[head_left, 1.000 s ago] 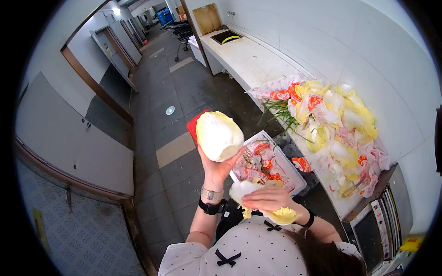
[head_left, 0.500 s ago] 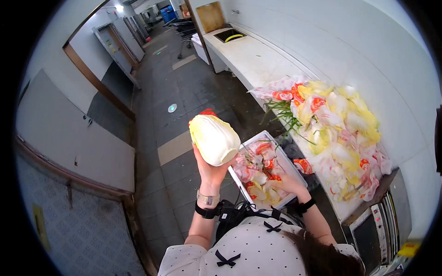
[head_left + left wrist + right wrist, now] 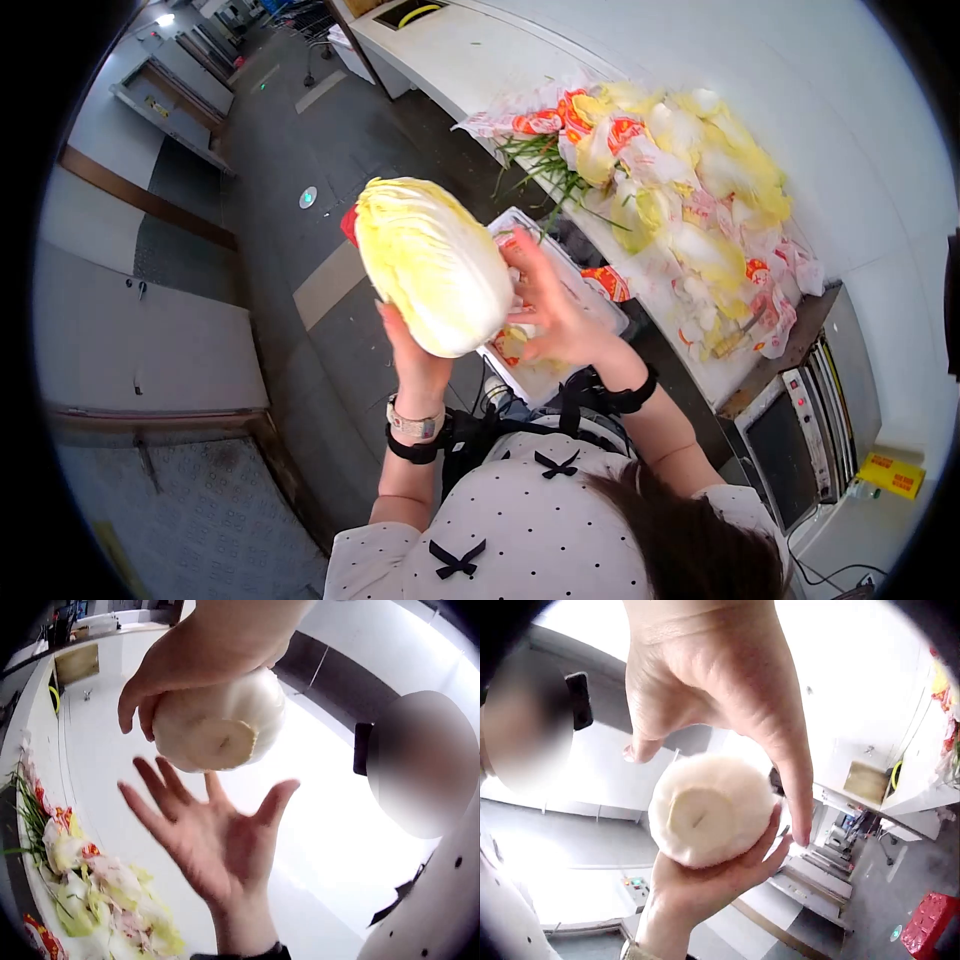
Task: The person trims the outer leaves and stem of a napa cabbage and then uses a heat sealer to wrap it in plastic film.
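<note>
A napa cabbage [image 3: 432,265], pale yellow with a white base, lies tilted in my left hand [image 3: 415,352], which grips it from below and the side. In the left wrist view its cut base faces the camera. Beside that base my right hand [image 3: 565,318] stands with fingers spread and nothing in it; in the right wrist view its thumb and fingers arch over the cabbage with a gap. Below, a white foam box [image 3: 512,384] holds cabbage leaves and printed plastic wrapping, partly hidden by the right hand.
On the white counter [image 3: 490,60] to the right lies a heap of cabbage leaves [image 3: 735,165] with red-printed wrapping and green stalks [image 3: 540,165]. A red object [image 3: 930,926] stands on the floor. At the counter's near end is an appliance [image 3: 790,430].
My right hand carried loose cabbage leaves down to the foam box, let go of them there and came back up beside the cabbage. The cabbage has turned in my left hand, showing more of its side.
</note>
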Demonstrator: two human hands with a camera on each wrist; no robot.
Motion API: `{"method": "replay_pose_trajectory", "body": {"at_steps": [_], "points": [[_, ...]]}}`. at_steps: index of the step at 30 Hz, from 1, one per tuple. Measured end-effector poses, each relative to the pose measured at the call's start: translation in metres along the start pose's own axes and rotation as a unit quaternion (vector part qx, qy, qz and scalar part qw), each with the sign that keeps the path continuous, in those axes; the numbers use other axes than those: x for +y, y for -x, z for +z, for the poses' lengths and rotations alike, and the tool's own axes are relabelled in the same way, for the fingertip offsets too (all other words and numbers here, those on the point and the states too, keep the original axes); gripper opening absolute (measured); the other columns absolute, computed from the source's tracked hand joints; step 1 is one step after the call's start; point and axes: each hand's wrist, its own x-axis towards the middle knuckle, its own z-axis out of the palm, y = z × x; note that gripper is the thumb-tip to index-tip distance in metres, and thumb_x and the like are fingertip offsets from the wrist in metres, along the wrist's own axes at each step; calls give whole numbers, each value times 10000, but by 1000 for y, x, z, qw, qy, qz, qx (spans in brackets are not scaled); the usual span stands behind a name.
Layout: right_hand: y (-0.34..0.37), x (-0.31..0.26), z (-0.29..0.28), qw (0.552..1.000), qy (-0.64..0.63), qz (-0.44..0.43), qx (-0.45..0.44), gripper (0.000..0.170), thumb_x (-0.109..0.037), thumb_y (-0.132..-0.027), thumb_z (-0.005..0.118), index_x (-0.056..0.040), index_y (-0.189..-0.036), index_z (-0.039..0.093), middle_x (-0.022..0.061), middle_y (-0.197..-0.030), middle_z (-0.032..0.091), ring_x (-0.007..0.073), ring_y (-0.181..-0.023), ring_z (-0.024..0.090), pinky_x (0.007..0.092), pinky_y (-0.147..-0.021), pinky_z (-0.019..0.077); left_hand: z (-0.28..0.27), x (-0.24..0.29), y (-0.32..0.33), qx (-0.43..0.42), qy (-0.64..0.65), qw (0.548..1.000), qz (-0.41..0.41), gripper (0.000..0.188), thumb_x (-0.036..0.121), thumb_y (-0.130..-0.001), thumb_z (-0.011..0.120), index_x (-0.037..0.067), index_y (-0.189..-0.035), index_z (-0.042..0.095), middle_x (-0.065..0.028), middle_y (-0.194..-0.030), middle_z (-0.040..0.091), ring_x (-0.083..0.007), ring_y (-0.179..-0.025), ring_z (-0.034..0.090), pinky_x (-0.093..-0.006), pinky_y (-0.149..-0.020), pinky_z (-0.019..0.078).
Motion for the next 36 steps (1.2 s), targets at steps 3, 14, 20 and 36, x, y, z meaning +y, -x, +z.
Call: {"method": "replay_pose_trajectory", "body": {"at_steps": [3, 14, 20, 36], "points": [[1, 7, 0, 989, 117, -78, 54, 1300, -366, -511, 866, -79, -1422, -16, 127, -1452, 117, 240, -1330, 199, 384, -1052, 251, 14, -28, 6, -32, -110, 993, 36, 903, 717, -782, 335, 101, -1413, 138, -93, -1422, 266, -235, -1291, 309, -397, -1039, 302], [68, 1, -82, 895, -443, 34, -34, 1092, -451, -576, 802, -71, -1400, 195, 125, -1406, 303, 259, -1273, 342, 428, -1051, 296, 43, -21, -2, -124, -324, 936, 52, 948, 739, -749, 408, 82, -1383, 152, -182, -1284, 441, -306, -1192, 441, -469, -990, 316], [86, 15, -87, 773, -605, 134, -135, 1020, -470, -619, 769, -76, -1392, 232, 105, -1401, 327, 241, -1265, 356, 423, -1050, 298, 58, -24, 4, -159, -278, 939, 125, 1389, 595, -426, 810, 127, -1421, -38, -220, -1396, 249, -349, -1282, 296, -480, -1020, 273], [144, 10, -57, 897, -338, 251, -131, 1040, -829, -683, 222, -97, -1417, 144, 171, -1378, 336, 346, -1205, 415, 528, -975, 349, -3, -31, 17, -263, -142, 912, -282, 1051, 234, -505, 852, -52, -1333, 272, -148, -1192, 520, -240, -1108, 518, -341, -962, 395]]}}
